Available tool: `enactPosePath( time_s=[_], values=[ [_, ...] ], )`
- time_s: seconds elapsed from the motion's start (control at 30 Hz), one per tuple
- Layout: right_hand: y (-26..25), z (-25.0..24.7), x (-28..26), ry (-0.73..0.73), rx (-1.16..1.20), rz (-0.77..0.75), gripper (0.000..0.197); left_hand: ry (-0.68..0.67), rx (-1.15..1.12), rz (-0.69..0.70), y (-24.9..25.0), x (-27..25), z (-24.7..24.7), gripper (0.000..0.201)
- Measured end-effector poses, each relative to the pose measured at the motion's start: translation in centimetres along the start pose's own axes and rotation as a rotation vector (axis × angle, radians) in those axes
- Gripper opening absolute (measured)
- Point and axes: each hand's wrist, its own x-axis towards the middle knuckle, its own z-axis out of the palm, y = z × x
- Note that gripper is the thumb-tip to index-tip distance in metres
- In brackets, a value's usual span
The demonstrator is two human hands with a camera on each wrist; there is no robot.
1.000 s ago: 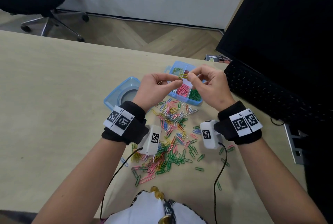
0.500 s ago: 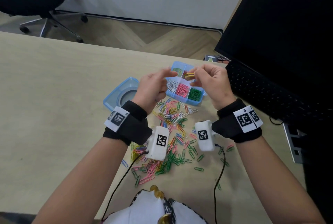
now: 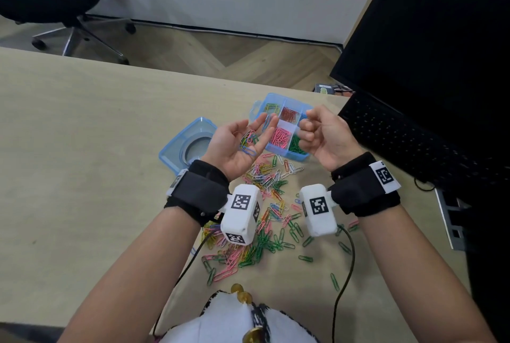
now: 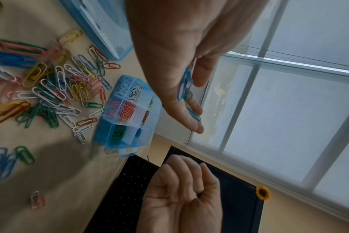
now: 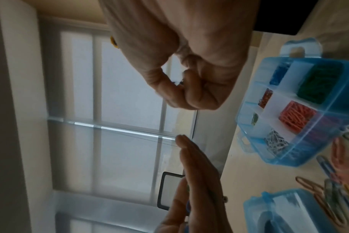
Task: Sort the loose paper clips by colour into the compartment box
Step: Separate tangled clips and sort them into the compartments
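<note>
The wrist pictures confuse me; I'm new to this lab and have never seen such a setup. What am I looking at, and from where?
There is no machine here: a person sorts paper clips, wearing three cameras. The wide picture comes from the head, looking down at both hands. The other two come from cameras strapped to each wrist, looking along the hand, so they appear tilted.

On the table lie a heap of loose clips, a blue box with compartments holding clips, and its lid to its left. A keyboard and a monitor stand on the right.

The left hand is open, palm up, with a few mixed clips lying in it. The right hand is curled, thumb against forefinger; it seems to pinch something small, but I cannot tell what.
</note>
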Motion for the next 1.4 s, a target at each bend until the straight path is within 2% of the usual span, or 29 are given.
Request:
enactPosePath(
  time_s=[0.1, 0.23, 0.33, 0.43, 0.53, 0.6, 0.7, 0.87, 1.0, 1.13, 1.2, 1.27, 1.4],
  values=[
    [0.0, 0.5, -0.1, -0.036, -0.272, -0.111, 0.03, -0.044, 0.07, 0.006, -0.3, 0.3, -0.2, 0.043],
    [0.9, 1.9, -0.8, -0.087, -0.866, -0.407, 0.006, -0.071, 0.16, 0.03, -0.6, 0.9, -0.5, 0.054],
    [1.6, 2.1, -0.6, -0.075, -1.116, -0.529, 0.012, -0.073, 0.181, 0.033, -0.7, 1.0, -0.5, 0.061],
    [1.7, 2.1, -0.4, -0.071, -1.128, -0.553, 0.008, -0.055, 0.185, 0.03, -0.7, 1.1, -0.6, 0.059],
    [1.6, 2.2, -0.6, -0.119, -0.987, -0.499, 0.004, -0.023, 0.195, 0.037, -0.7, 1.2, -0.7, 0.046],
    [1.5, 1.7, -0.2, -0.066, -0.845, -0.419, 0.004, 0.032, 0.206, 0.047, -0.7, 1.3, -1.1, 0.034],
    [1.3, 0.0, 2.0, 0.082, -0.755, -0.19, 0.021, 0.123, 0.222, 0.037, -0.2, 1.5, -2.3, 0.026],
    [1.3, -2.8, 6.1, 0.18, -1.054, 0.058, 0.027, 0.192, 0.197, 0.034, 0.1, 1.3, -4.0, 0.028],
    [0.5, -3.6, 8.1, 0.188, -0.97, 0.192, 0.025, 0.186, 0.162, 0.022, -0.1, 1.3, -4.5, 0.032],
    [-0.2, -4.3, 8.5, 0.209, -1.456, 0.114, 0.021, 0.173, 0.16, 0.005, -0.4, 1.4, -4.4, 0.032],
    [-0.1, -4.5, 8.0, 0.187, -1.553, 0.084, 0.029, 0.143, 0.186, -0.01, -0.6, 1.4, -4.3, 0.036],
    [0.2, -4.5, 7.6, 0.156, -1.511, -0.012, 0.027, 0.107, 0.23, -0.019, -0.6, 1.4, -4.2, 0.041],
    [0.9, -2.4, 4.8, -0.026, -1.192, -0.306, 0.011, 0.067, 0.314, -0.025, -0.9, 1.4, -3.7, 0.043]
  ],
)
